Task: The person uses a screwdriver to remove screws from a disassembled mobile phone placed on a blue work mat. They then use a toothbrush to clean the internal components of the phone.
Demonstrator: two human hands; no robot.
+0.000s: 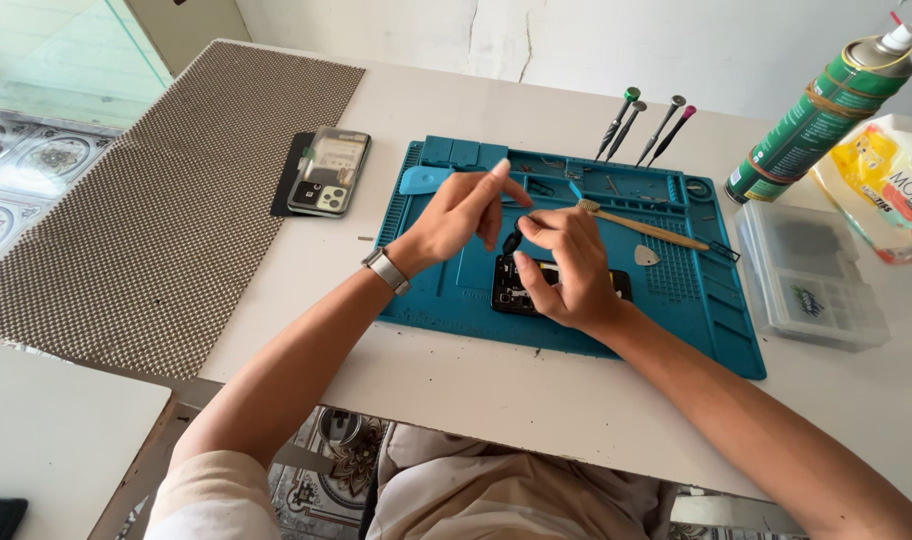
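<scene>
While both forearms reach in from the near edge of the white surface point(306, 330), the hands meet over a blue repair mat point(676, 310). Nearest lies an opened phone body point(521, 290), dark and flat on the mat, partly hidden under the right hand point(566, 270). That hand hovers just above it with thumb and forefinger pinched narrowly together on something too small to make out. The left hand point(461, 215), a silver watch point(386, 270) on its wrist, is raised beside it with the forefinger pointing up and the other fingers loosely curled; a small dark piece point(512, 241) hangs between the two hands, and I cannot tell which one grips it. Just beyond the right hand, a wooden-handled brush point(641, 228) lies across the mat, with a pale triangular pick point(646, 256) near it. To the left, off the mat, a phone back cover point(329, 171) rests on a dark pad beside a woven grey mat point(156, 200). To the right sits a clear compartment box point(811, 275). Farther back, four screwdrivers point(644, 125) stand upright at the mat's far rim, and a green spray can point(826, 105) leans beside a yellow-and-white packet point(891, 185).
</scene>
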